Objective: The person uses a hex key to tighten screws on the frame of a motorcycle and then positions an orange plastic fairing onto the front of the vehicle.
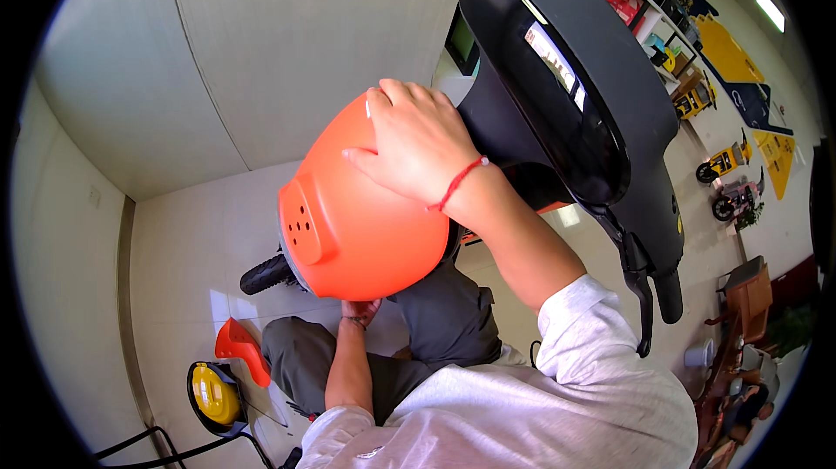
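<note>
A glossy orange front panel [366, 216] of a scooter fills the middle of the head view. It has a raised pad with several small holes at its left. My right hand [418, 134], a red string bracelet at its wrist, lies on the panel's upper part with fingers stretched out and thumb apart. Below the panel's lower edge is my left hand [361, 310]; the panel covers most of its fingers. Just right of my right hand stands the scooter's dark handlebar cover [566, 77], with a glossy black display and a brake lever [643, 312].
A black tyre [268, 274] shows left of the panel. On the floor at lower left lie a curved orange piece [242, 349] and a yellow-and-black part [215, 393]. A white wall [287, 33] stands ahead. Small scooters [727, 160] and furniture [747, 295] are at the right.
</note>
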Action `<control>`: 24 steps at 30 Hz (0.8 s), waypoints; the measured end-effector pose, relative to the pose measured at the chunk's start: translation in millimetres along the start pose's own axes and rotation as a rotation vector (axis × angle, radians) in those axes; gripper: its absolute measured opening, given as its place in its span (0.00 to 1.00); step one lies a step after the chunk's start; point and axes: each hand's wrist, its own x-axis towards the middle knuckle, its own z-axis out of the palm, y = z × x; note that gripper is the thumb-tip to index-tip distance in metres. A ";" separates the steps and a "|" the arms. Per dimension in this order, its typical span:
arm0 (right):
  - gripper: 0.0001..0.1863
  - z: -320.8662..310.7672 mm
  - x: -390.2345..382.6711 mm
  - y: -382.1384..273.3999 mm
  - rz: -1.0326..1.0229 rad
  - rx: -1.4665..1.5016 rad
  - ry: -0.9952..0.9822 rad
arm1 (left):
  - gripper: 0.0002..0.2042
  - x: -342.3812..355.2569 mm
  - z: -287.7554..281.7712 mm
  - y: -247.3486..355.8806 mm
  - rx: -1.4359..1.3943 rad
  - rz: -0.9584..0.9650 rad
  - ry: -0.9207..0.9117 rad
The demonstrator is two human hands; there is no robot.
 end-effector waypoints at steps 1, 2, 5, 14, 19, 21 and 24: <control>0.28 -4.7 5.5 -2.7 0.024 0.021 -0.066 | 0.26 -0.6 -2.7 3.8 0.000 0.008 0.004; 0.27 -8.3 8.2 -3.7 0.053 0.034 -0.138 | 0.26 -0.2 -2.5 1.6 -0.006 0.006 0.007; 0.25 -6.0 9.5 0.2 0.056 0.064 -0.120 | 0.26 -1.2 1.2 -1.4 0.007 0.022 -0.026; 0.24 -4.5 8.7 12.6 -0.021 0.159 -0.045 | 0.24 -15.3 36.7 -3.1 0.210 0.030 0.152; 0.20 -2.7 13.5 21.8 -0.015 0.196 -0.037 | 0.24 -19.3 45.1 -6.3 0.211 -0.003 0.171; 0.21 -6.2 14.6 17.9 0.005 0.197 -0.069 | 0.24 -18.6 43.6 -4.6 0.183 0.012 0.189; 0.22 -8.7 14.5 14.2 0.009 0.168 -0.074 | 0.25 -7.1 30.7 -3.3 0.113 0.014 0.168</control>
